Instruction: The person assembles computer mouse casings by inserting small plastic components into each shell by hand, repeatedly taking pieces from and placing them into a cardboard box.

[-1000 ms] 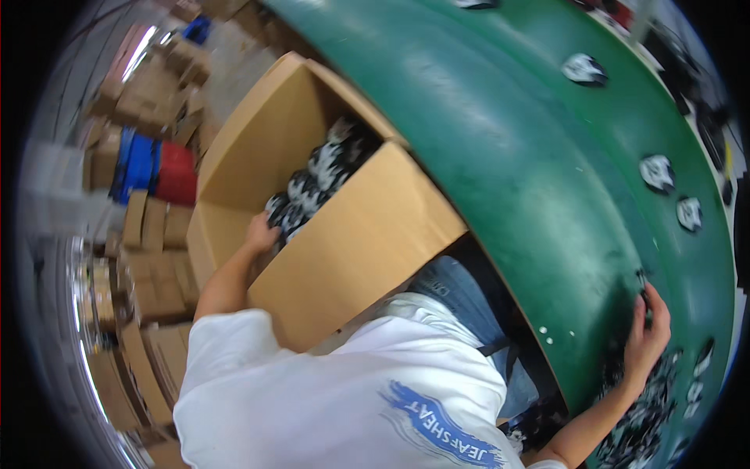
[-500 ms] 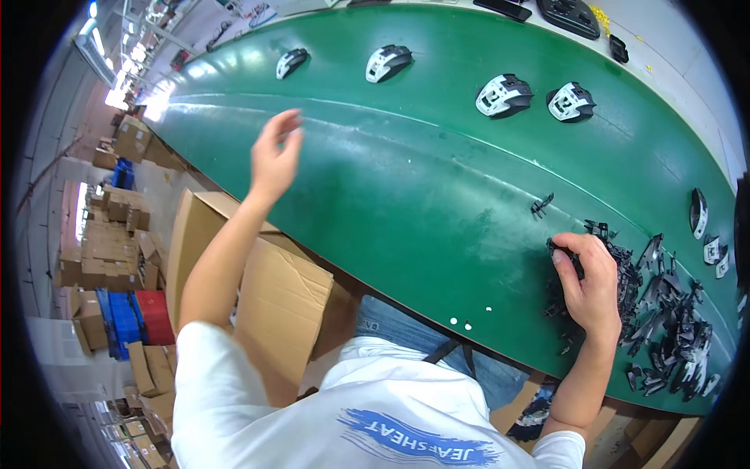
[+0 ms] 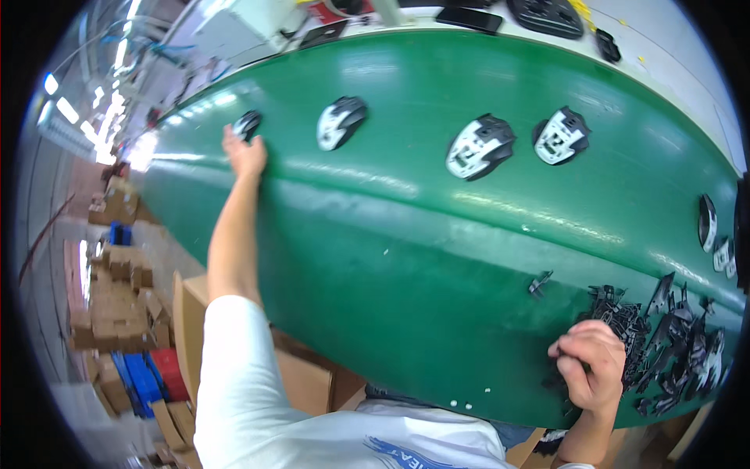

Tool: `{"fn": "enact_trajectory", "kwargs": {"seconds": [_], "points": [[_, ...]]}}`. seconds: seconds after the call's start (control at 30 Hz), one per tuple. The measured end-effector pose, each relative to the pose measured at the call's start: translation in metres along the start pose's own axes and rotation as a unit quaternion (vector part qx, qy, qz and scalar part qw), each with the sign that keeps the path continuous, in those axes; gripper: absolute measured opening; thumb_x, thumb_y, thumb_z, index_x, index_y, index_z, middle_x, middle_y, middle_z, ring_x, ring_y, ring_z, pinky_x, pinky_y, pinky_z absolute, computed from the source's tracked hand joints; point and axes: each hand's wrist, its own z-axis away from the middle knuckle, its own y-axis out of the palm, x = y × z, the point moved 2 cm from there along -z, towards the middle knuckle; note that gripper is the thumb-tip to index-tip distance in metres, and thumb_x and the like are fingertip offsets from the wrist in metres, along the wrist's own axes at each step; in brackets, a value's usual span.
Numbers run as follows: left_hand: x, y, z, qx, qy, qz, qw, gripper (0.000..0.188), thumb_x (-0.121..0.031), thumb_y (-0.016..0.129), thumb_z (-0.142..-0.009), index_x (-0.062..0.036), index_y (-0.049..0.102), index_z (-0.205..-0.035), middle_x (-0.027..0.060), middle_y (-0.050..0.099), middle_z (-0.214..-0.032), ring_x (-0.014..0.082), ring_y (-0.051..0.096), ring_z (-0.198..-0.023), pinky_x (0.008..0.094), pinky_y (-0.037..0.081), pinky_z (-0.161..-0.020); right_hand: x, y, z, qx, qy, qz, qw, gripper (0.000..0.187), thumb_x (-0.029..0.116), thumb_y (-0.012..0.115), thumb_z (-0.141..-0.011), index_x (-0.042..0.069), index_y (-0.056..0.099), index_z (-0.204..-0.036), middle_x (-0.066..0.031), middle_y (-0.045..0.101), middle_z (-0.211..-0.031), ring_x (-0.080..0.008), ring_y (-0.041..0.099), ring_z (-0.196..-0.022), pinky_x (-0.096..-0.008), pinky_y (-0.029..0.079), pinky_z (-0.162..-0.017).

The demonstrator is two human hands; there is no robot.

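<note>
Reaching to the upper left, you are laying your left hand (image 3: 244,154) on a shell (image 3: 248,124), fingers loosely open and touching, not gripping. Your right hand (image 3: 591,367) is curling over black clips (image 3: 672,344) at lower right; whether it is pinching one, I cannot tell. Three shells (image 3: 480,146) are waiting along the green belt (image 3: 406,234), seemingly unfitted.

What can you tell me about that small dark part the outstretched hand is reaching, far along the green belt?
The shell part is a small rounded piece, black with a pale patch, plastic by its look. It lies on the green belt, leftmost in a row of similar pieces. The left hand reaches it, fingers at its near edge; whether gripped is unclear.
</note>
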Motion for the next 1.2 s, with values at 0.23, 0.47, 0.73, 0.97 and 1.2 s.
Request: {"fn": "enact_trajectory", "kwargs": {"seconds": [0.23, 0.47, 0.73, 0.97, 1.2], "points": [[0.129, -0.017, -0.155, 0.138, 0.130, 0.079, 0.979, 0.049, -0.036, 0.062, -0.110, -0.0054, 0.065, -0.149, 0.0223, 0.069, -0.144, 0.0391, 0.066, -0.132, 0.0467, 0.047, -0.116, -0.030, 0.015, -0.022, -0.061, -0.057, -0.215, 0.973, 0.030, 0.006, 0.087, -0.091, -0.001, 0.076, -0.118, -0.0080, 0.081, -0.098, -0.0295, 0.075, -0.083, -0.0422, 0.062, -0.085], [0.062, -0.028, -0.094, -0.057, -0.117, -0.068, 0.989, 0.086, -0.071, 0.064, -0.100, -0.0038, 0.061, -0.153, 0.0259, 0.069, -0.143, 0.0427, 0.067, -0.129, 0.0500, 0.049, -0.113, -0.021, 0.001, -0.020, -0.107, -0.105, -0.086, 0.985, 0.030, 0.010, 0.091, -0.089, 0.004, 0.078, -0.115, -0.0076, 0.079, -0.098, -0.0257, 0.074, -0.081, -0.0387, 0.059, -0.076], [-0.213, -0.115, 0.106, 0.064, 0.119, 0.424, 0.895, 0.060, -0.035, 0.041, -0.121, 0.0059, 0.037, -0.165, 0.0204, 0.040, -0.170, 0.0294, 0.040, -0.156, 0.0442, 0.029, -0.131, -0.020, -0.007, 0.002, -0.191, -0.095, -0.069, 0.974, 0.022, 0.008, 0.085, -0.094, 0.003, 0.078, -0.114, -0.0099, 0.080, -0.102, -0.0281, 0.076, -0.087, -0.0399, 0.061, -0.078], [-0.365, -0.183, 0.283, 0.333, -0.077, 0.763, 0.549, 0.054, -0.039, 0.037, -0.121, -0.0025, 0.049, -0.159, 0.0109, 0.057, -0.158, 0.0249, 0.054, -0.143, 0.0439, 0.039, -0.123, -0.015, -0.011, -0.005, -0.213, -0.049, -0.126, 0.968, 0.021, 0.006, 0.078, -0.095, 0.002, 0.080, -0.116, -0.0138, 0.079, -0.105, -0.0270, 0.077, -0.095, -0.0373, 0.061, -0.086], [-0.459, -0.204, 0.360, 0.501, -0.181, 0.770, 0.350, 0.061, -0.051, 0.036, -0.119, -0.0041, 0.057, -0.153, 0.0090, 0.068, -0.145, 0.0234, 0.063, -0.133, 0.0417, 0.046, -0.117, -0.022, -0.025, 0.011, -0.236, 0.041, -0.180, 0.954, 0.021, 0.008, 0.082, -0.095, 0.000, 0.080, -0.115, -0.0134, 0.081, -0.105, -0.0169, 0.078, -0.087, -0.0319, 0.062, -0.079]]}}
